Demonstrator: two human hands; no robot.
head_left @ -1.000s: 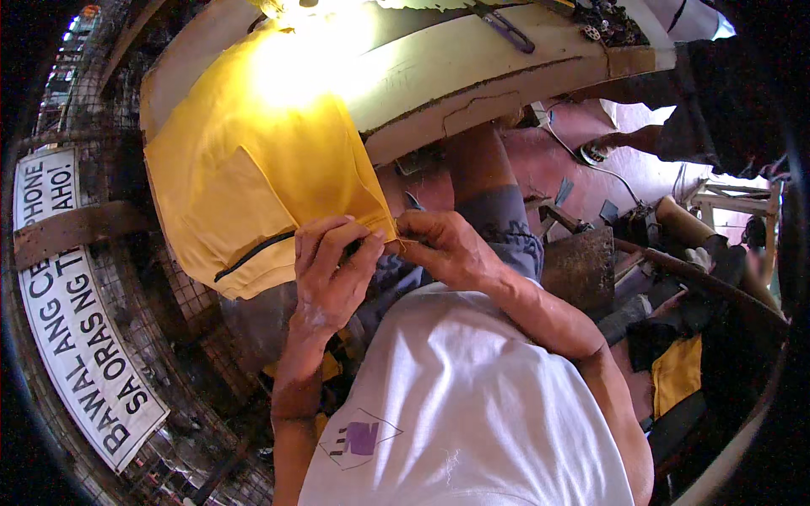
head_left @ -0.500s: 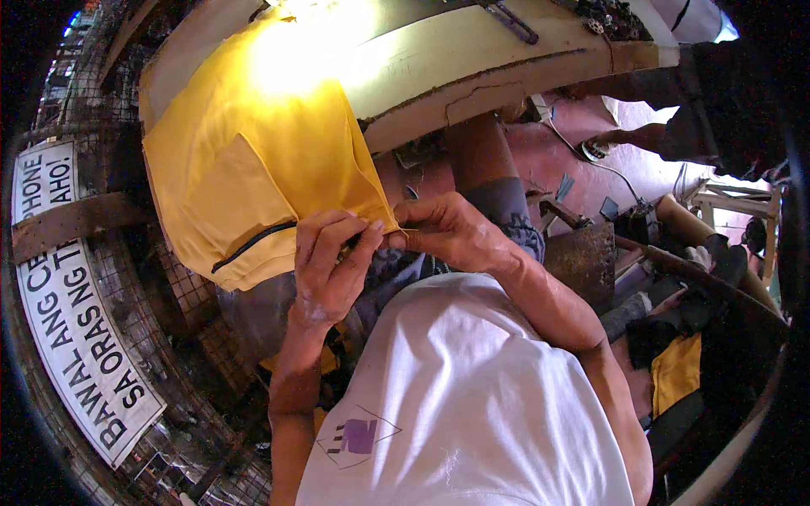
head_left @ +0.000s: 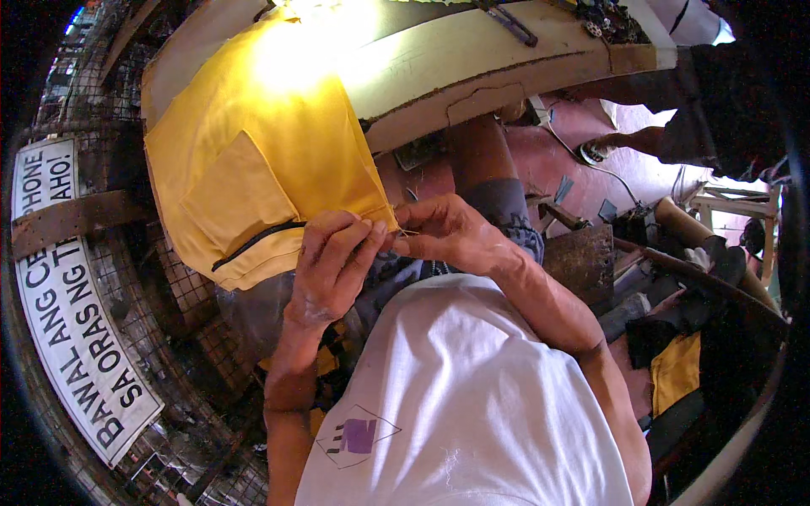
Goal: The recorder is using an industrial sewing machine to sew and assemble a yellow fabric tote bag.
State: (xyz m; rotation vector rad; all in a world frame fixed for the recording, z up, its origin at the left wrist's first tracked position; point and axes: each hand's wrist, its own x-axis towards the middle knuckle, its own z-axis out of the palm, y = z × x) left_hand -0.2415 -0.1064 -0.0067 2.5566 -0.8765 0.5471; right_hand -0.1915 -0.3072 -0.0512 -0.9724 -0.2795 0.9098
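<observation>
A yellow fabric piece [head_left: 316,152] with a sewn-on patch pocket and a black strip [head_left: 257,243] near its lower edge hangs from the worktable toward my lap. My left hand [head_left: 333,257] is closed in a pinch on the lower right corner of the cloth. Close beside that corner, my right hand [head_left: 451,232] has its thumb and bent fingers drawn together around fine loose threads [head_left: 407,232]. The fingertips of both hands nearly meet, and the left fingers partly cover the corner.
A bright lamp glares over the pale worktable [head_left: 481,72], where dark scissors-like metal [head_left: 510,25] lies. Wire mesh with a white sign [head_left: 80,337] stands at left. Another person's leg [head_left: 637,143], a cable and a yellow scrap [head_left: 677,375] are at right.
My right fingertips have drawn slightly away from the cloth corner, and pale threads show more plainly between the hands. The left hand keeps its pinch, shifted slightly.
</observation>
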